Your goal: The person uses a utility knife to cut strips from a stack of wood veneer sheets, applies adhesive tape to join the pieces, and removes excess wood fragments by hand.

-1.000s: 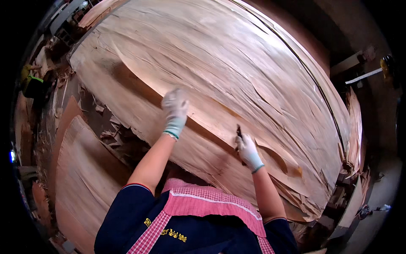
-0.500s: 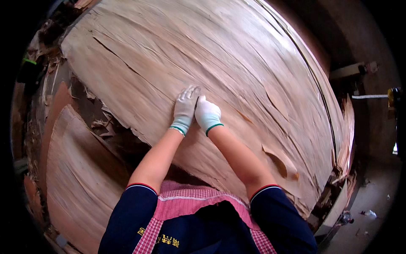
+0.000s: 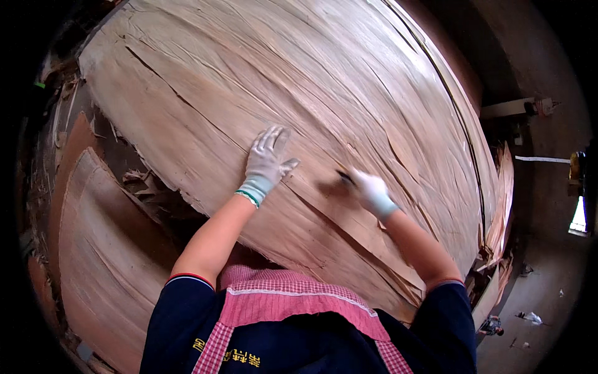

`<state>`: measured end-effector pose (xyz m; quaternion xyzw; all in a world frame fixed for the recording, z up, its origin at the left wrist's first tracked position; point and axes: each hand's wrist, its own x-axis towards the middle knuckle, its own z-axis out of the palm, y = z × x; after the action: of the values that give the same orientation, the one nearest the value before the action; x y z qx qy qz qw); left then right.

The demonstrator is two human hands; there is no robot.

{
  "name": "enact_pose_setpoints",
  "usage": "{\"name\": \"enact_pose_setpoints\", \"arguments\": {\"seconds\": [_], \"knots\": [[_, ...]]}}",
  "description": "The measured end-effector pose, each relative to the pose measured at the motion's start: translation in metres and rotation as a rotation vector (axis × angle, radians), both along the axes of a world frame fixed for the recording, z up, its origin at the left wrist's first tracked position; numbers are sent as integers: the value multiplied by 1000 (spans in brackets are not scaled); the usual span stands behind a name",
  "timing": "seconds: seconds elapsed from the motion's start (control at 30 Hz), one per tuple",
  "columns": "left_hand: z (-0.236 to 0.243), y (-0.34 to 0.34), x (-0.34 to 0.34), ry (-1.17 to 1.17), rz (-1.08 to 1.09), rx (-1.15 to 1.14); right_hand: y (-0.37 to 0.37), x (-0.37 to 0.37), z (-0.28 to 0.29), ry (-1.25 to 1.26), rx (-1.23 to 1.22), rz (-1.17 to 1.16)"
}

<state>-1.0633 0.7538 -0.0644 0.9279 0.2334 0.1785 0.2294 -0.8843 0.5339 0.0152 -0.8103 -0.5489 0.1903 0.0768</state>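
Observation:
A big stack of thin reddish wood veneer sheets fills the view, its top sheet cracked along the grain. My left hand, in a white glove, lies flat with fingers spread on the top sheet. My right hand, also gloved, is closed around a small dark tool whose tip touches the veneer just right of my left hand; the motion blurs it.
A lower pile of veneer lies at the left, with torn scraps in the gap between the piles. Broken veneer edges hang off the right side above a grey floor.
Half a second ago both hands were pressed side by side on the sheet. Now my right hand has slid right with the tool, and my left hand stays flat.

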Motion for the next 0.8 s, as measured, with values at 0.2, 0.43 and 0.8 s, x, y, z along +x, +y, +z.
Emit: {"name": "enact_pose_setpoints", "arguments": {"seconds": [0.2, 0.43, 0.8], "knots": [[9, -1, 6, 197, -27, 52, 138, -41, -13, -269, -119, 284], [-2, -3, 8, -6, -20, 50, -128, -83, -4, -129, -329, -543], [59, -9, 19, 346, -50, -78, -103, 10, -64, 313, 295, -800]]}}
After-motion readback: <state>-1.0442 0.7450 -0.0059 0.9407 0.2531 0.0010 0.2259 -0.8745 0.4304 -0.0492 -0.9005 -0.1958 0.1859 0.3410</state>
